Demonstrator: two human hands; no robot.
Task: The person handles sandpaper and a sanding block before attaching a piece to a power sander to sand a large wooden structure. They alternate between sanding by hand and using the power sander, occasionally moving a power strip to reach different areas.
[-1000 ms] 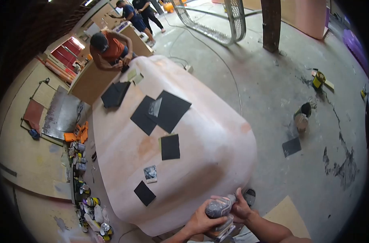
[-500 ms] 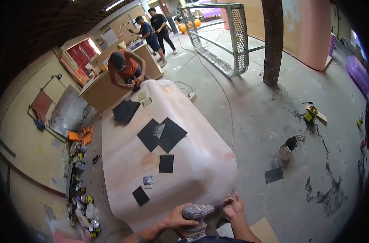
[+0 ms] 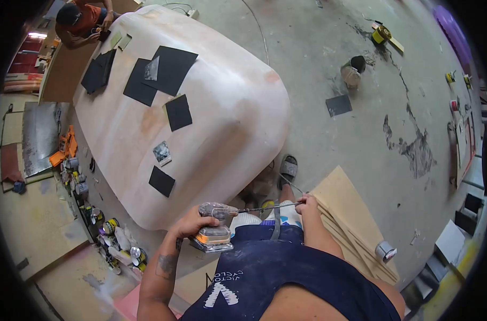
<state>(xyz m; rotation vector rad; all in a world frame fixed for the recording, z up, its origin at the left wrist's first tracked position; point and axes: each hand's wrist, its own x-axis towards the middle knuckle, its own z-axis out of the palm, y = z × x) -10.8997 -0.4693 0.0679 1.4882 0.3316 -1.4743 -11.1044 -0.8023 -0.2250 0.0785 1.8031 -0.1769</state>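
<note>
Large pale-pink rounded shell (image 3: 200, 96): noted up and ahead of both hands. The surface is seen to be uneven in tone, with orange patches and whiter zones. It is judged partly rubbed down, with more left to be worked.

Stack of tan plywood sheets (image 3: 356, 214): recorded just right of the right hand.

Black square sandpaper sheets (image 3: 171, 67): several are laid loose on the shell top, well beyond the hands. None is held.

Grey-and-orange palm sander (image 3: 215, 231): gripped from above by the left hand (image 3: 192, 222), with fingers wrapped round its body. It is held close to the apron, near the shell's near edge but not seen to touch it. Machine work is therefore judged not under way.

Thin grey cord (image 3: 265, 207): drawn taut from the sander to the right hand (image 3: 307, 203), where it is pinched between closed fingers.
</note>
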